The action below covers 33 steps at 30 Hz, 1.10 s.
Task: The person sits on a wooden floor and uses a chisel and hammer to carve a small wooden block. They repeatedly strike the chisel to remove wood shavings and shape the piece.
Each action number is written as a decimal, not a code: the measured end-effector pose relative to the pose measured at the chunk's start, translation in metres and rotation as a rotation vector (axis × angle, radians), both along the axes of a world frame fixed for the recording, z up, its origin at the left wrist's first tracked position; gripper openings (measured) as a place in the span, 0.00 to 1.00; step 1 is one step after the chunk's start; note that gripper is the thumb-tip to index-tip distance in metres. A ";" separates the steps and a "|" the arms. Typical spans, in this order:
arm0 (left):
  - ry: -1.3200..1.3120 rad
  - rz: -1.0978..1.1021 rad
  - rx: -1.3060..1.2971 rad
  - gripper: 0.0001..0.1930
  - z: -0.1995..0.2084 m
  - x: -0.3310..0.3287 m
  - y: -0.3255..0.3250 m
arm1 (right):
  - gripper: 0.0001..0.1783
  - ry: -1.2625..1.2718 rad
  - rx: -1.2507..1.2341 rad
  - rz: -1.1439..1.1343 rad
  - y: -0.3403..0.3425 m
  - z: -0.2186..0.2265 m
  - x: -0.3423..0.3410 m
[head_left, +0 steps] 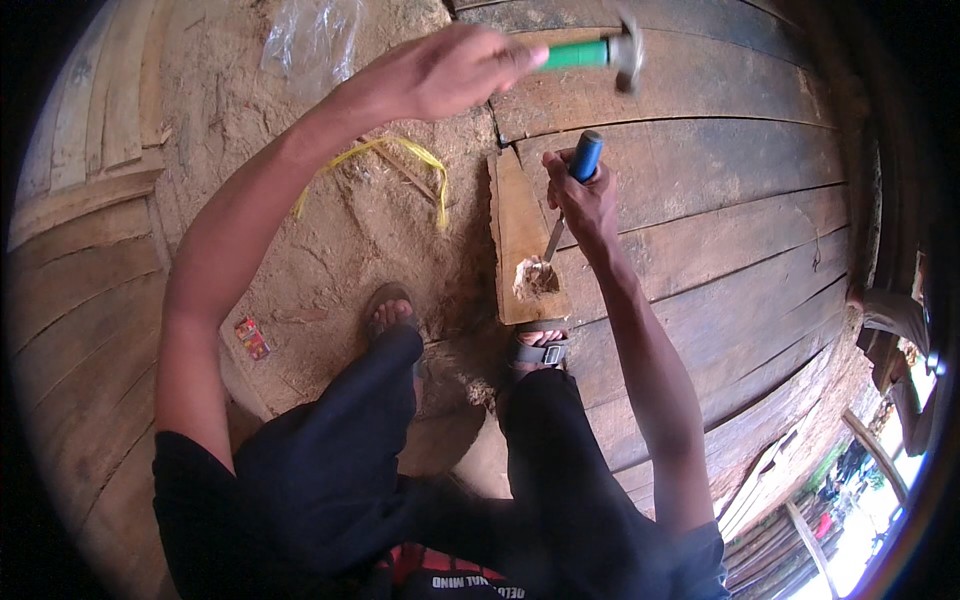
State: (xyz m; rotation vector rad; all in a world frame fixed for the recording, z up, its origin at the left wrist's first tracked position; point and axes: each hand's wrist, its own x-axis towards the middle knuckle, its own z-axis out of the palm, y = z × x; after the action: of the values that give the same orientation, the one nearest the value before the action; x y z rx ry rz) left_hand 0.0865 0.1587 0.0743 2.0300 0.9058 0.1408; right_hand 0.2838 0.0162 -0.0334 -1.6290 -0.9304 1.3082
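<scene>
Observed: left hand (450,75) wrapped round green-handled hammer (578,54); right hand (588,205) clamped on blue-handled chisel (587,155), tip at board's (518,205) hollow.

A sawdust-strewn floor (322,275) lies beside wide wooden planks (720,220), with bright daylight (862,540) at lower right.

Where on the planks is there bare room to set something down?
The widest bare stretch is the planks right of the right forearm. It's crowded at the notched wood block: right hand, blue-handled chisel and sandalled foot. The left hand holds the hammer over the far planks.
</scene>
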 end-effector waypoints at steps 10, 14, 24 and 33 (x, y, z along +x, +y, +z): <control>-0.167 0.104 0.031 0.28 0.005 -0.001 -0.004 | 0.14 -0.011 0.002 -0.011 0.000 0.001 -0.001; 0.092 0.012 0.059 0.27 -0.011 -0.001 -0.011 | 0.14 -0.067 -0.027 -0.011 0.002 0.005 -0.006; 0.270 -0.057 0.089 0.27 -0.018 0.000 -0.021 | 0.15 -0.051 -0.015 0.014 -0.003 0.000 -0.004; 0.140 0.070 -0.061 0.25 -0.010 -0.008 -0.024 | 0.14 -0.069 -0.015 0.028 -0.001 0.000 -0.002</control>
State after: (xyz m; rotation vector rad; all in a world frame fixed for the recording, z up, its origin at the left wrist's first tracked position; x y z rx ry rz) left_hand 0.0789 0.1348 0.0640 1.9711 1.0559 0.0089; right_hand 0.2823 0.0155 -0.0336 -1.6871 -0.9900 1.2881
